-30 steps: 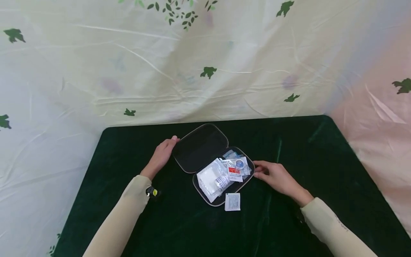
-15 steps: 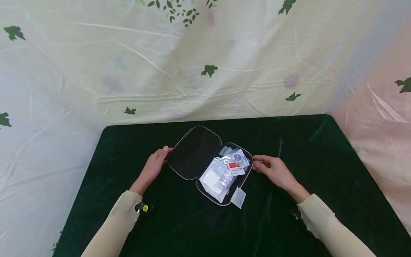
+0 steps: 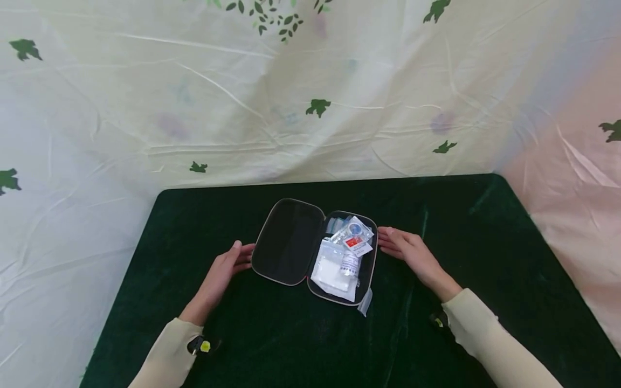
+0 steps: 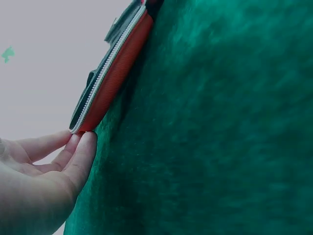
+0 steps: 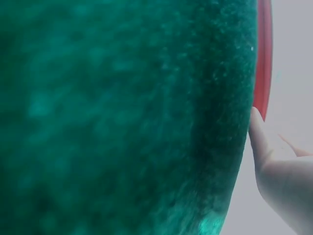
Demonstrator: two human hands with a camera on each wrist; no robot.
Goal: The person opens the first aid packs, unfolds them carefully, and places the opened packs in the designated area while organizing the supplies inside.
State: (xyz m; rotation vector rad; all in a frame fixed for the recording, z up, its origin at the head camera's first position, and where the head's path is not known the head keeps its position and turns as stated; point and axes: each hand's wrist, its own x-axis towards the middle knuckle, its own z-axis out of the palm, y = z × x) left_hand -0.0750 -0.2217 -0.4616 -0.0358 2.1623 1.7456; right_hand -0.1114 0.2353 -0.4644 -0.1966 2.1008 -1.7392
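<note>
An unzipped pouch case lies opened flat on the green cloth, its black lid half to the left and its filled half to the right. In that half are white gauze packets, a small labelled roll, a clear packet with a round blue item and a red-and-white sachet. The fingers of my left hand touch the lid's left edge; the left wrist view shows the case's red side and zip. My right hand touches the case's right edge with fairly straight fingers.
A white sachet pokes out at the case's lower right corner, partly hidden by its rim. The table wears dark green velvety cloth. Behind it hangs a pale curtain printed with green leaves.
The case has turned anticlockwise, its lid swinging nearer to me and its filled half now squarer to the table. Both hands have moved along with it; the loose sachet has tilted beside the rim.
</note>
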